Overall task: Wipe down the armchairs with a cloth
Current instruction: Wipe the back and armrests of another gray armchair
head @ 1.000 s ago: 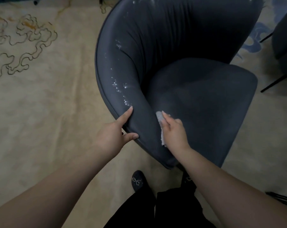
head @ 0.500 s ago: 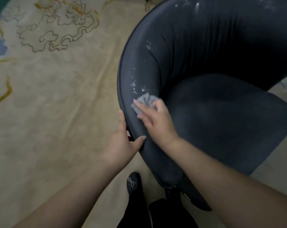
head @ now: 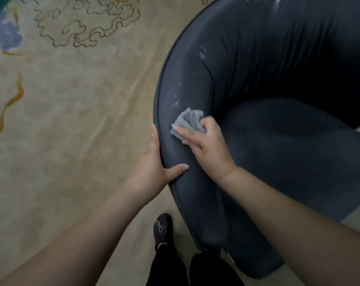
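Observation:
A dark grey armchair (head: pixel 268 83) with a curved back fills the right half of the view. White specks dot the inner face of its left arm above the cloth. My right hand (head: pixel 208 147) presses a small crumpled grey cloth (head: pixel 188 122) flat against that inner face, fingers spread over it. My left hand (head: pixel 156 162) grips the rim of the same arm from outside, thumb lying over the top edge, a little below and left of the cloth.
A beige carpet (head: pixel 71 120) with dark swirl lines and blue and yellow patterns spreads to the left. My black shoe (head: pixel 163 229) with a sparkling bow and dark trouser legs stand right beside the chair's front corner.
My right hand slid the cloth from the seat crease up onto the arm's inner face toward the white specks. My left hand shifted along the rim. The view moved closer and left.

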### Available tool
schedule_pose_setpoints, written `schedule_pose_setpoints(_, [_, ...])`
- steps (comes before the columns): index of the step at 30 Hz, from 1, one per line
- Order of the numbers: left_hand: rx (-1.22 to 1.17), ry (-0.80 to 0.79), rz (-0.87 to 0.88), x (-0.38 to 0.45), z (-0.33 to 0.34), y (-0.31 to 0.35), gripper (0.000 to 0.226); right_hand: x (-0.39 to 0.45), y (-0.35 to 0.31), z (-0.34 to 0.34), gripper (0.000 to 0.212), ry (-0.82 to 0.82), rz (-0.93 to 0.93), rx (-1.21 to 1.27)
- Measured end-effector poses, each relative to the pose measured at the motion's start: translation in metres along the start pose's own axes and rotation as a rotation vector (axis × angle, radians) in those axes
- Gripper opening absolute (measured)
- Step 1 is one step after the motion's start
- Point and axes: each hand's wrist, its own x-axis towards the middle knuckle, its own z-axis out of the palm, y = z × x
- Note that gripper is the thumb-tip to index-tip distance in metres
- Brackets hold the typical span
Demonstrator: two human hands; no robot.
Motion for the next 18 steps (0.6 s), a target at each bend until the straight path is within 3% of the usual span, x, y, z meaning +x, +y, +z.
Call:
schedule_pose_setpoints(3, [-0.052, 0.018, 0.002, 0.002, 0.0, -0.002, 0.121, 0.057, 0.008, -0.003, 0.036, -0.011, -0.097, -0.103])
schedule_pose_setpoints(6, [-0.048, 0.026, -0.016, 0.006, -0.004, 0.0, 0.12, 0.086, 0.017, -0.006, 0.036, 0.001, -0.078, -0.129])
schedule_pose_setpoints(11, [-0.068, -0.032, -0.012, 0.01, -0.009, 0.002, 0.124, 0.023, 0.01, 0.0, 0.042, -0.042, -0.029, 0.087])
schedule_pose_setpoints(15, [-0.214, -0.068, -0.03, 0.01, -0.011, -0.002, 0.103, 0.024, 0.01, -0.005, 0.041, -0.098, -0.052, -0.007])
schedule_pose_setpoints(18, [-0.297, -0.08, -0.062, 0.011, -0.012, -0.006, 0.089, 0.057, 0.012, -0.003, 0.039, -0.029, -0.027, -0.104])
